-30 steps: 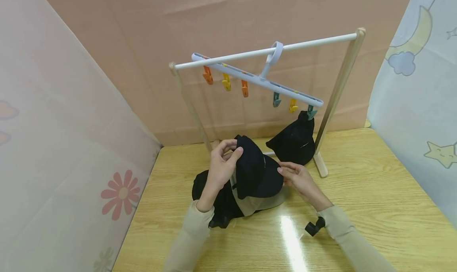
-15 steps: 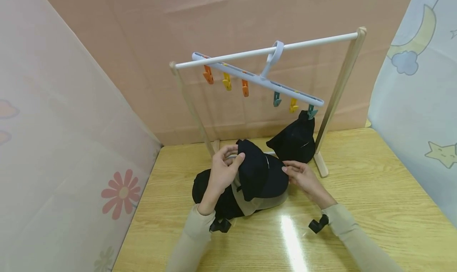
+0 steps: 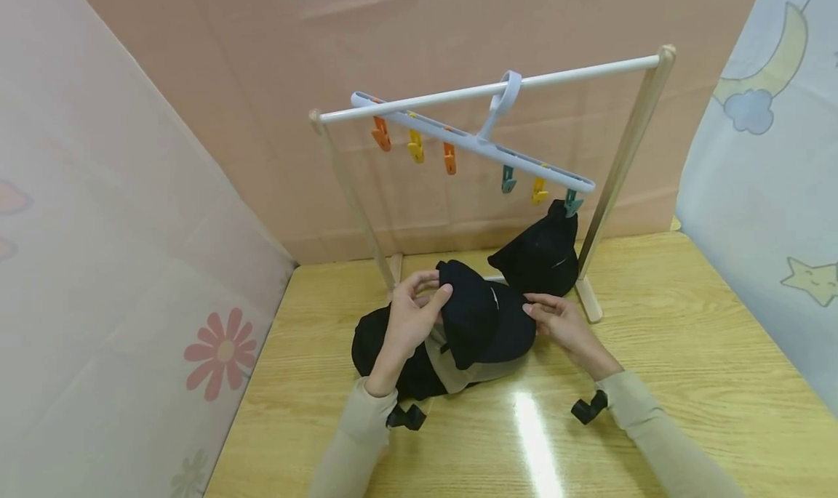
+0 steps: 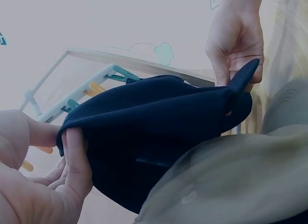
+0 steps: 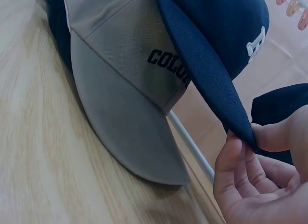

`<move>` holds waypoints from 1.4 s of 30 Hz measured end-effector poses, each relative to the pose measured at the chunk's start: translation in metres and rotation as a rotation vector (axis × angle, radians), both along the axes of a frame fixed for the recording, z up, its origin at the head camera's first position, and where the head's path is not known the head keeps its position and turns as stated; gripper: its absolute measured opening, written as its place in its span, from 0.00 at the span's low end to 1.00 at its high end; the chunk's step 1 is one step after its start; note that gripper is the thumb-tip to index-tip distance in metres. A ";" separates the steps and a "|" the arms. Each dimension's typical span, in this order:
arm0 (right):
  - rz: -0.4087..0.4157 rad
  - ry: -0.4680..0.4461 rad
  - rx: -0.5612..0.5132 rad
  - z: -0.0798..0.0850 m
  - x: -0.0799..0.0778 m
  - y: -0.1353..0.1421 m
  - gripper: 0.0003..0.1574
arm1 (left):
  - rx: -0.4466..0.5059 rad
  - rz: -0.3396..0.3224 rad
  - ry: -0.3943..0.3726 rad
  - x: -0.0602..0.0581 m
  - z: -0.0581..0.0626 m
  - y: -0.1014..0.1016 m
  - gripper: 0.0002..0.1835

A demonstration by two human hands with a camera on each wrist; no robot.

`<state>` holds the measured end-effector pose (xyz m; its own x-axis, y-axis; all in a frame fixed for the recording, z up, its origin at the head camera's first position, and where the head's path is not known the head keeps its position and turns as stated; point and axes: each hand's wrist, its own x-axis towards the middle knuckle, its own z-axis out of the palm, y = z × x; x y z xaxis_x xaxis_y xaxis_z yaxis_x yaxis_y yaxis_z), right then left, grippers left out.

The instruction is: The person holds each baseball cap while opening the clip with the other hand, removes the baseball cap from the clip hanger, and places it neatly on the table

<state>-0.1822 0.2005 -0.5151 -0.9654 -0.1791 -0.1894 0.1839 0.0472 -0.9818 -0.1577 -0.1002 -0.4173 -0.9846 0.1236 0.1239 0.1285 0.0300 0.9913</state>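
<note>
A dark navy baseball cap (image 3: 468, 316) is held up between both hands, over a beige cap (image 5: 120, 103) with dark lettering that lies on the table. My left hand (image 3: 414, 312) pinches the crown's rear edge, its fingers inside the cap in the left wrist view. On the other side my right hand (image 3: 566, 327) pinches the brim's edge between thumb and fingers. White embroidery on the crown shows in the right wrist view. Another dark cap (image 3: 540, 254) hangs from the green clip (image 3: 572, 203) at the hanger's right end.
A pale blue clip hanger (image 3: 481, 143) with several coloured clips hangs tilted from the white rod (image 3: 589, 73) of a wooden stand. Further black headwear (image 3: 373, 342) lies on the table (image 3: 681, 338), left of the beige cap. Patterned cloth walls stand around.
Both hands have shifted slightly right and a little toward the person with the navy cap, keeping their pinch on it. The hanging cap stays in place.
</note>
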 end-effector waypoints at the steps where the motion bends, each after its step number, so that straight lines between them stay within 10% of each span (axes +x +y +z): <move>1: -0.001 -0.001 0.004 0.000 0.000 0.000 0.35 | 0.001 -0.002 -0.006 0.000 -0.001 0.000 0.20; 42: -0.054 0.024 0.168 -0.019 -0.011 0.015 0.35 | -0.142 -0.053 -0.075 0.002 -0.017 0.001 0.17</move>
